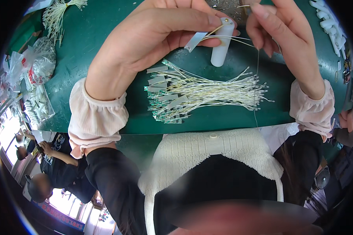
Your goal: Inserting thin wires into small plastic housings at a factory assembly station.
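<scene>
At the top middle, my left hand (pixel 145 37) is closed, thumb and fingers pinching a small circuit strip (pixel 196 40) with pale wires (pixel 239 39) trailing right. A white rounded plastic piece (pixel 221 53) hangs by the same fingertips, a small metal dot near its upper end. My right hand (pixel 289 37) faces it, thumb and index finger pinched on a thin wire (pixel 244 6) whose end sticks out leftward. Below both hands a bundle of wired circuit strips (pixel 211 92) lies on the green table, boards at the left and wire tips at the right.
On the green table (pixel 78 51), a tied bunch of pale wires (pixel 62 15) lies top left, above clear plastic bags of parts (pixel 39 64). White plastic tubes (pixel 330 27) are piled at the right. Another person (pixel 60 164) is at the lower left.
</scene>
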A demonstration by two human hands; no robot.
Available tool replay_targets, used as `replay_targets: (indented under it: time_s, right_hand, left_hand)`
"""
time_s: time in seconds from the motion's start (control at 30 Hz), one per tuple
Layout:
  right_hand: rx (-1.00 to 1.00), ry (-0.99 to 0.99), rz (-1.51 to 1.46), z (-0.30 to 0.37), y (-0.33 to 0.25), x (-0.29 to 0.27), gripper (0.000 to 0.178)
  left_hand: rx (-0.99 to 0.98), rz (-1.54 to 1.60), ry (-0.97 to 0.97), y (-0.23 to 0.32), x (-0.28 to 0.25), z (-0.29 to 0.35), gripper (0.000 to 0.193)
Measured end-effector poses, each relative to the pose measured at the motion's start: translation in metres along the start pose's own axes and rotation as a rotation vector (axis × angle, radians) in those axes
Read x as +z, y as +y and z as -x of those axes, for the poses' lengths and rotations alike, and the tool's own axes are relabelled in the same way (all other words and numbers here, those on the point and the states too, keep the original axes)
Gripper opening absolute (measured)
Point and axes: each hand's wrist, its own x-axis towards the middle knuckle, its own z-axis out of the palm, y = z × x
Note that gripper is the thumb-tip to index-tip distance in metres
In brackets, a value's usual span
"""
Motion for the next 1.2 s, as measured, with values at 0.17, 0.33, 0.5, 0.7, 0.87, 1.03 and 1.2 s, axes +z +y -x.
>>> replay_targets:
  time_s: [0.17,0.33,0.5,0.7,0.87,1.03,1.2]
  right_hand:
    - [-0.087,-0.013,-0.170,-0.002,0.022,0.005,0.017]
    - [-0.118,-0.053,-0.160,-0.005,0.021,0.005,0.015]
    - [-0.151,-0.044,-0.214,-0.007,0.030,0.005,0.015]
    - [-0.020,-0.017,-0.101,-0.011,0.000,0.010,0.015]
    - [0.113,0.174,-0.230,-0.006,0.001,0.030,0.015]
    - [0.118,0.146,-0.160,-0.007,-0.004,0.027,0.014]
    - [-0.002,-0.051,0.110,-0.012,-0.001,-0.012,0.012]
  left_hand:
    - [0.042,-0.022,0.032,-0.001,0.005,0.000,0.006]
    - [0.093,0.071,0.007,-0.005,-0.009,-0.016,0.007]
    - [0.106,0.053,0.028,-0.001,0.005,-0.006,0.007]
    - [0.639,-0.231,-0.612,-0.007,-0.025,-0.040,0.007]
    - [0.133,0.037,0.028,0.002,0.003,-0.009,0.007]
    - [0.158,0.051,0.007,-0.001,-0.005,-0.017,0.007]
    - [0.151,0.053,-0.001,0.000,0.003,-0.009,0.007]
